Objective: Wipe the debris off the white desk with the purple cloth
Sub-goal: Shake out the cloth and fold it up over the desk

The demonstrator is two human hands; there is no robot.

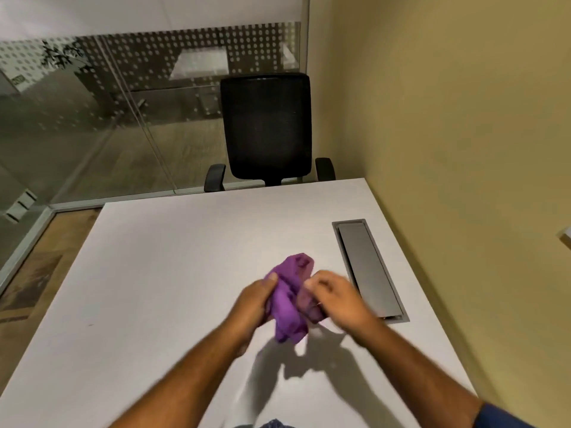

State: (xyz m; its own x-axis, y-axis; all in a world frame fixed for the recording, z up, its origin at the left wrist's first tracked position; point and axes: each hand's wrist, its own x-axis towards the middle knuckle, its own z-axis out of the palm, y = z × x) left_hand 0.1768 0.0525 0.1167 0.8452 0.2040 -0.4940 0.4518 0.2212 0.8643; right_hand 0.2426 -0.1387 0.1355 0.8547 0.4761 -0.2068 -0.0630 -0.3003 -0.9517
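The purple cloth [289, 299] is bunched up between both hands, held a little above the white desk [160, 273]; its shadow falls on the desk below. My left hand [253, 304] grips the cloth's left side with the thumb on top. My right hand [332, 293] is closed on the cloth's right side and looks blurred by motion. A tiny dark speck [90, 324] lies on the desk at the left.
A grey metal cable-tray lid [367, 270] is set into the desk at the right. A black mesh office chair [267, 128] stands behind the far edge. A yellow wall [448, 118] runs along the right side and a glass partition [92, 118] along the left.
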